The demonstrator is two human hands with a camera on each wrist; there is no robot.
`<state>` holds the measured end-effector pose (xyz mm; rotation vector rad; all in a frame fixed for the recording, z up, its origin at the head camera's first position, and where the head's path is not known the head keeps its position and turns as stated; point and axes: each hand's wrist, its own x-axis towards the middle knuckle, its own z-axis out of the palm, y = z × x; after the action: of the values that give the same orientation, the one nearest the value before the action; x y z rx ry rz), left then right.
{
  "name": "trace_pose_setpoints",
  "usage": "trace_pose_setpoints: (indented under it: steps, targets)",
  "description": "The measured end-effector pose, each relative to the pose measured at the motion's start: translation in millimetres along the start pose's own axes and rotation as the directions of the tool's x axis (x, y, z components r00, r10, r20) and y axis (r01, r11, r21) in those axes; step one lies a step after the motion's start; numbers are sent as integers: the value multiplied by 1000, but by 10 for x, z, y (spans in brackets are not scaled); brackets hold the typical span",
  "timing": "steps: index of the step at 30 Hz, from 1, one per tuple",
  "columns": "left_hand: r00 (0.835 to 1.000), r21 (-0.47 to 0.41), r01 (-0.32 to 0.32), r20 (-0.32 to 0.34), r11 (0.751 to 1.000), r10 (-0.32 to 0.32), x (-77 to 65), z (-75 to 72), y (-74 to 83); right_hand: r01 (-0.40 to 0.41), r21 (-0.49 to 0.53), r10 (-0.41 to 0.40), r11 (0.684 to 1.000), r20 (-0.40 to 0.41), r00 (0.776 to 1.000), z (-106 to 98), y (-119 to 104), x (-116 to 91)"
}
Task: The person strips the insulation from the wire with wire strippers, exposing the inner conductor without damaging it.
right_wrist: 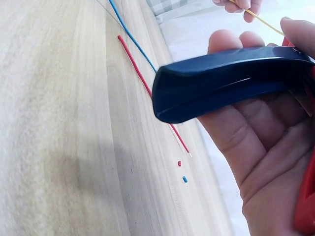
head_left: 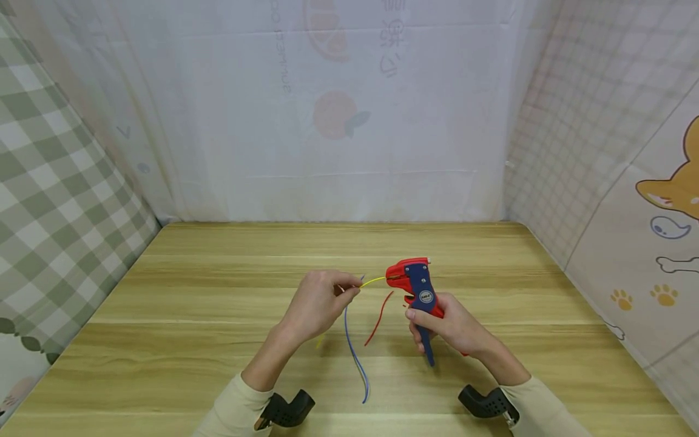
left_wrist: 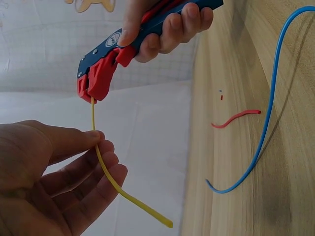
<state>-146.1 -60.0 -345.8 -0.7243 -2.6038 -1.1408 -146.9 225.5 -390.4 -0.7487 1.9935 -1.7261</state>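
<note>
Between thumb and fingertips, my left hand point(head_left: 319, 303) pinches a yellow wire point(left_wrist: 106, 169). One end of that wire sits in the nose of a red and dark blue wire stripper point(head_left: 419, 282); its other end sticks out past the fingers in the left wrist view. My right hand point(head_left: 455, 325) grips the stripper by its handles, with the thumb on the near side. In the right wrist view the dark blue handle point(right_wrist: 221, 86) fills the foreground, and the tool's nose is out of sight there.
On the wooden table point(head_left: 218, 315) below lie a red wire point(head_left: 378, 318) and a longer blue wire point(head_left: 349, 340). A tiny red piece point(right_wrist: 179, 163) and a tiny blue piece point(right_wrist: 185, 179) lie near the red wire's end. Printed cloth point(head_left: 246, 121) hangs behind the table.
</note>
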Motion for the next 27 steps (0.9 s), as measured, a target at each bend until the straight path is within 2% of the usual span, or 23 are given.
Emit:
trace_pose_setpoints:
  steps: [13, 27]
  targets:
    - [999, -34, 27, 33, 999, -26, -2, -36, -7, 7, -4, -7, 1000, -43, 999, 44, 6, 7]
    - [998, -45, 30, 54, 999, -27, -3, -44, -1, 12, 13, -12, 1000, -11, 1000, 50, 16, 9]
